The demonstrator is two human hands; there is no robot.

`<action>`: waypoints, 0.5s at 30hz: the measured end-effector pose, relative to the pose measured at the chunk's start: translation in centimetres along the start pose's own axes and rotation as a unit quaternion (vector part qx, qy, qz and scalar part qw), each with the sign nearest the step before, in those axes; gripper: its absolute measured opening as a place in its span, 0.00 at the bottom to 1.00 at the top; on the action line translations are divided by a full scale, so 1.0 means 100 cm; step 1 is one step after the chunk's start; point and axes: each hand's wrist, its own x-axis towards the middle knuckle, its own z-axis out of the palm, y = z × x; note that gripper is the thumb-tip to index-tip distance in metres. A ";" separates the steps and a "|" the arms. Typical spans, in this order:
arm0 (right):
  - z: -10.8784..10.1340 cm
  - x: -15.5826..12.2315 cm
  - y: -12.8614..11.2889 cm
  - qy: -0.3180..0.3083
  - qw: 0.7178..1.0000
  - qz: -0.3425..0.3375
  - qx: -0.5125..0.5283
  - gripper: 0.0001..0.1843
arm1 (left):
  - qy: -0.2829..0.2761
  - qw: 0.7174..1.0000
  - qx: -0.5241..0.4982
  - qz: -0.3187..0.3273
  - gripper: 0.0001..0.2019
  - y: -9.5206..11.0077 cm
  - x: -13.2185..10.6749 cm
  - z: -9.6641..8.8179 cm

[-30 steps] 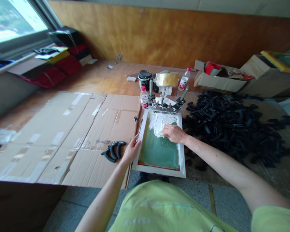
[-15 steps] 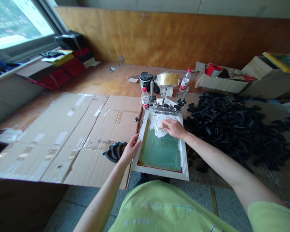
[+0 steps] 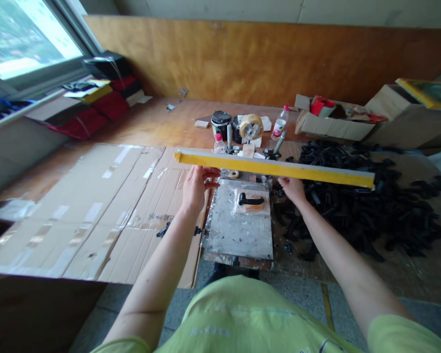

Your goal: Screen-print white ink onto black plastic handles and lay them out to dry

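The screen frame [image 3: 275, 169] is tilted up off the table and shows edge-on as a long yellow and grey bar. My left hand [image 3: 195, 185] grips its left side. My right hand [image 3: 292, 189] holds its right side from below, fingers partly hidden by the frame. Under the raised frame lies a grey metal base plate [image 3: 238, 230]. A single black handle part [image 3: 250, 199] rests on the plate over an orange strip [image 3: 253, 208].
A big heap of black handle parts [image 3: 360, 201] lies to the right. Flattened cardboard [image 3: 95, 206] covers the table on the left, with black parts [image 3: 164, 229] on it. Behind the frame stand ink pots [image 3: 220, 121], a tape roll [image 3: 251, 126], a bottle [image 3: 280, 123] and open boxes [image 3: 334, 122].
The screen frame lay flat with my right hand wiping white ink across it. Now the frame is swung up, both hands are on its sides, and the plate with one black part is uncovered.
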 end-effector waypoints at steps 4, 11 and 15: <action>0.047 -0.057 -0.028 -0.108 0.987 -0.113 -0.046 0.12 | 0.006 0.996 -0.004 -0.085 0.30 -0.046 -0.035 0.008; 0.052 -0.130 -0.103 -0.114 0.946 -0.301 -0.026 0.10 | -0.058 0.928 -0.037 -0.366 0.27 -0.124 -0.117 -0.012; 0.043 -0.134 -0.061 -0.094 0.977 -0.188 -0.035 0.12 | 0.087 0.934 0.082 -0.337 0.25 -0.133 -0.120 -0.099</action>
